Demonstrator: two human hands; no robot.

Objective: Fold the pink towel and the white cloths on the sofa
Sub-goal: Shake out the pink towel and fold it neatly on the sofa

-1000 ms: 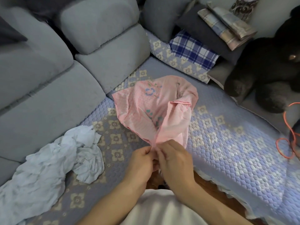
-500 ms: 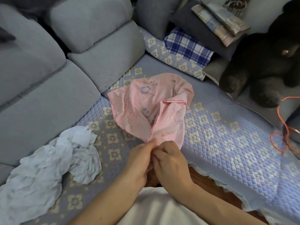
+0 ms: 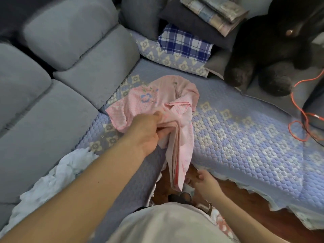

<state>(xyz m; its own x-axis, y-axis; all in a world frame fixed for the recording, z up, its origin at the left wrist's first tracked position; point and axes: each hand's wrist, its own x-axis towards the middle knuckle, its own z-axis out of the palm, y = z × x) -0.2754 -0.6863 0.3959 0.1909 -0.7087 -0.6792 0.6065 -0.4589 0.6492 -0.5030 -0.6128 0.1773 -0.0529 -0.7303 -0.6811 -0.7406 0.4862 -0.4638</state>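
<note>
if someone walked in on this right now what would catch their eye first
Probably the pink towel in the middle of the quilted sofa cover, bunched in the left hand with one end hanging off the seat edge toward the right hand. Next, the big black plush toy slumped at the upper right, and the crumpled white cloths heaped at the lower left.
</note>
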